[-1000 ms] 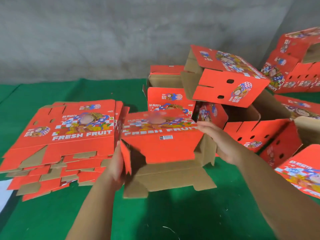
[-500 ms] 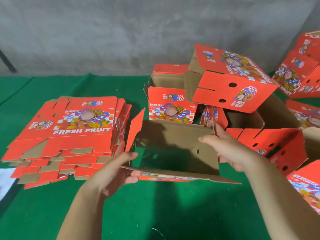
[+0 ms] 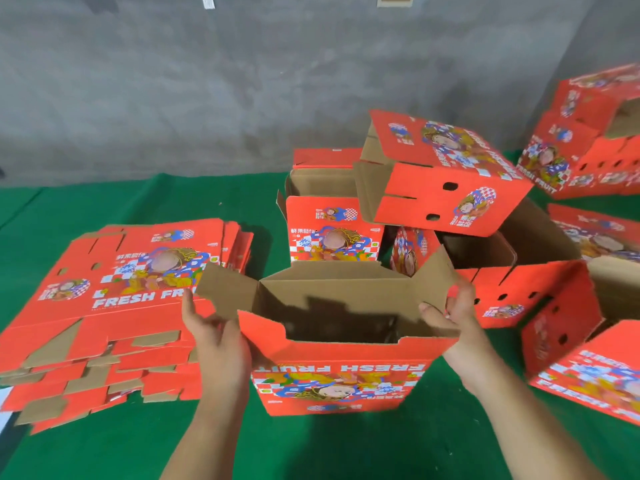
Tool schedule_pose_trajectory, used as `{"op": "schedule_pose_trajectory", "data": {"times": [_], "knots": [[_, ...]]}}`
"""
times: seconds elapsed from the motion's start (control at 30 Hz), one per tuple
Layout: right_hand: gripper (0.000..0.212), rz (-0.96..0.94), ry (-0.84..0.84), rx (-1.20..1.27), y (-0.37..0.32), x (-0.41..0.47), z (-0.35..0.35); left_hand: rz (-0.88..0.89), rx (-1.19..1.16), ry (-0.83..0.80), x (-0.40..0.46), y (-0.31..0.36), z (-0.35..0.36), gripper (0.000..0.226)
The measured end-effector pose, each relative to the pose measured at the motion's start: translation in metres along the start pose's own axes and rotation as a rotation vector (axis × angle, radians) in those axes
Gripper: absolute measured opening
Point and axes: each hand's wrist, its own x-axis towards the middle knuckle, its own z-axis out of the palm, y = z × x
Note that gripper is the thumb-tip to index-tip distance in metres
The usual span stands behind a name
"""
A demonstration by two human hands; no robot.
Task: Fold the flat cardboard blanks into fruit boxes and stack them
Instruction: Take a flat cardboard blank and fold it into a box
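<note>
On the green cloth (image 3: 104, 455), left hand (image 3: 214, 336) and right hand (image 3: 450, 315) each grip the opened box's (image 3: 341, 379) sides.

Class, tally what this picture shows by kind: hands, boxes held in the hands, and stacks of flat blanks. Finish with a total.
hands: 2 (left hand, right hand)
held box: 1
stack of flat blanks: 1
Total: 4
The folded boxes piled behind and to the right overlap too much to count.

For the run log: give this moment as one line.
step: box opened upright | left hand: holds left side | right hand: holds right flap | blanks: stacked left
</note>
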Motion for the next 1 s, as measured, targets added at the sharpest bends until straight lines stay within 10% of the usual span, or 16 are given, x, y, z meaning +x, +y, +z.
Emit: {"op": "schedule_pose_trajectory", "data": {"times": [0.23,0.4,0.57,0.67,0.83,1.0], "knots": [[0.029,-0.342,0.396,-0.392,0.017,0.004,0.003,0.135,0.198,-0.037,0.013,-0.018,0.001,0.037],[0.025,-0.056,0.017,-0.449,-0.001,-0.005,-0.011,0.050,0.194,-0.103,0.005,-0.016,-0.001,0.034],[0.065,0.139,-0.246,-0.485,-0.009,0.001,-0.024,0.079,0.224,-0.225,0.000,-0.016,-0.003,0.093],[0.087,0.194,-0.298,-0.531,-0.016,-0.002,-0.030,0.246,0.321,-0.198,-0.003,-0.014,-0.003,0.067],[0.040,0.192,-0.262,-0.401,-0.040,-0.017,-0.016,0.295,0.611,-0.122,0.008,-0.015,-0.013,0.055],[0.046,0.075,-0.203,-0.470,-0.063,-0.029,-0.013,0.379,0.792,-0.050,0.007,-0.011,-0.009,0.048]]}}
